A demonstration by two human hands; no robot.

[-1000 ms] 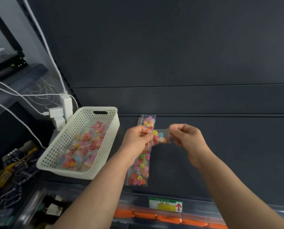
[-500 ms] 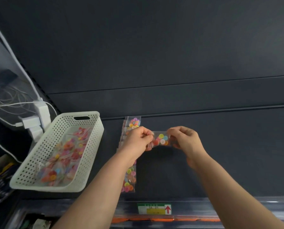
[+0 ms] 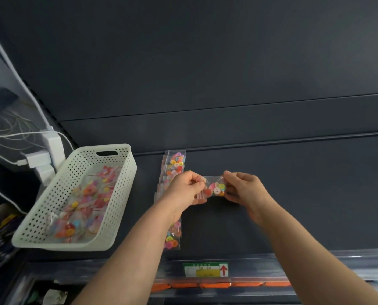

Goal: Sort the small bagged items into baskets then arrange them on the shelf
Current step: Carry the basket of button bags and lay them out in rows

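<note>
A small clear bag of coloured buttons (image 3: 214,189) is stretched sideways between my two hands above the dark shelf (image 3: 293,194). My left hand (image 3: 184,189) pinches its left end and my right hand (image 3: 242,188) pinches its right end. A row of several similar button bags (image 3: 174,166) lies on the shelf, running from the back wall toward the front edge, partly hidden under my left hand and forearm. A white perforated basket (image 3: 119,194) stands at the shelf's left, holding several more button bags (image 3: 82,208).
White plugs and cables (image 3: 42,155) hang left of the basket. A price label with a red arrow (image 3: 205,269) sits on the shelf's front rail, orange items (image 3: 214,285) below it. Cluttered lower shelves show at the bottom left. The dark shelf stretches to the right.
Both hands with the bag have stayed together over the shelf. The view has shifted, so the basket and the row of bags appear further left and lower.
</note>
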